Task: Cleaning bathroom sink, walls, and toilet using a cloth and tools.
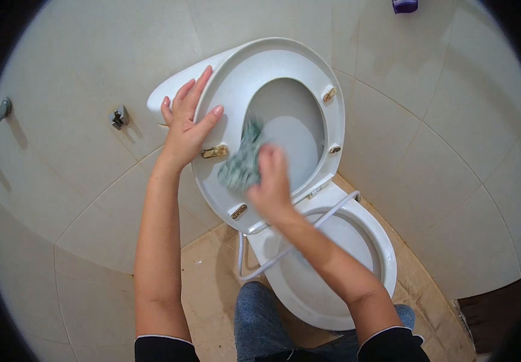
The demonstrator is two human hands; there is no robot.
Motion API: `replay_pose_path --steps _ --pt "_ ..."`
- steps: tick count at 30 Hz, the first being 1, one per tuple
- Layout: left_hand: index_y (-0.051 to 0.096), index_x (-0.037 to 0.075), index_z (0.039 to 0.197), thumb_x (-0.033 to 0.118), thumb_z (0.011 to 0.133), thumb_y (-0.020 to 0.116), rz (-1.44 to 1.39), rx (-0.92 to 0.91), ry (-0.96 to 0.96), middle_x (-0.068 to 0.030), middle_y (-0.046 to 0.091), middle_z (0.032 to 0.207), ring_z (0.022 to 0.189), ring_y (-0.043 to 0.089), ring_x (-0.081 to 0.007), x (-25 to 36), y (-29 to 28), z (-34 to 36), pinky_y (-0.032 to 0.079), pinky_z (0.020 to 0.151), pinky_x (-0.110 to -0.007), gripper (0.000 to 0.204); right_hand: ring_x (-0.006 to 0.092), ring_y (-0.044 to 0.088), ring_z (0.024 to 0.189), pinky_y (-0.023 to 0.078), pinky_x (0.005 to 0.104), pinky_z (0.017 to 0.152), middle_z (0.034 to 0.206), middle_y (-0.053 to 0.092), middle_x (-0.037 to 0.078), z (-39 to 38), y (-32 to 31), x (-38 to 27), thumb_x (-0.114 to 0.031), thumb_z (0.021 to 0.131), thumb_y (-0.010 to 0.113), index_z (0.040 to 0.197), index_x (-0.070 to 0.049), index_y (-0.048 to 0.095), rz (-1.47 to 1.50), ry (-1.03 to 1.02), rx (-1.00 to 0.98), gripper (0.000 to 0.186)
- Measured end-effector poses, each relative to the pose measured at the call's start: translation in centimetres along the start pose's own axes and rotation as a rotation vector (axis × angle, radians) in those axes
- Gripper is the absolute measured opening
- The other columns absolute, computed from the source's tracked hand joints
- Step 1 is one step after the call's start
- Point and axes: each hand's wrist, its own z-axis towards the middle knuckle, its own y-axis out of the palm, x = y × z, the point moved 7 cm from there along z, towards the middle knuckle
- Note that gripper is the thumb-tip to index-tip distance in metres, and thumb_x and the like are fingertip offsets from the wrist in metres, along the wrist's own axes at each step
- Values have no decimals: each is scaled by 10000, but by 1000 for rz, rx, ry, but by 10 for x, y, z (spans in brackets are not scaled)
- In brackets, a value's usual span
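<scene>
My left hand [185, 130] holds the left edge of the raised toilet seat [224, 90], its thumb on the seat's underside and its fingers stretched along the rim. In my right hand [272, 181], smeared by motion, is a crumpled green-and-white cloth [242, 163] against the lower left of the seat. Behind the seat the raised lid [296, 139] shows through the opening. Brownish stains mark the seat's bumpers [214, 151]. Below stands the white toilet bowl [387, 259], partly covered by my right forearm.
A pale hose [260, 269] loops across the bowl rim. On the tiled wall at left are a metal valve fitting [119, 117] and two wall knobs [2, 111]. A purple object [404, 5] is at the top. My jeans-clad knee [257, 308] is close to the bowl.
</scene>
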Motion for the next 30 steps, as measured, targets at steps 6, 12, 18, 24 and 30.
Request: replay_pose_path --steps 6,12,18,24,30 --pt "358 216 1375 382 821 534 21 41 1 -53 397 1377 1301 284 -227 -3 -1 2 -74 1058 -469 605 361 455 925 393 424 797 994 446 156 -87 -9 61 67 561 567 899 -53 495 -179 42 -93 366" --pt "370 209 1367 356 818 532 28 47 -17 -76 412 1366 1297 308 -233 0 2 1 -82 1060 -472 591 339 480 947 407 398 801 957 471 151 -131 14 79 -1 678 550 910 -59 537 9 31 -290 240" --pt "352 201 1376 386 817 529 46 66 -36 -70 418 1363 1300 303 -230 3 1 2 -87 1070 -454 615 343 499 958 440 407 753 955 471 158 -133 16 129 -99 795 493 863 -44 510 -118 208 -516 89" --pt "370 234 1369 378 842 526 -10 89 -74 -62 435 1343 1298 225 -275 3 2 -1 28 1093 -415 568 349 518 911 410 427 781 886 498 184 -126 -24 153 -127 806 483 885 -23 497 -339 369 -175 132" --pt "357 195 1372 379 857 493 -14 73 -60 -33 411 1373 1298 301 -212 5 3 -1 -71 1082 -453 564 354 536 907 438 448 815 930 533 184 -131 6 138 -136 824 459 884 -27 546 -67 522 -627 152"
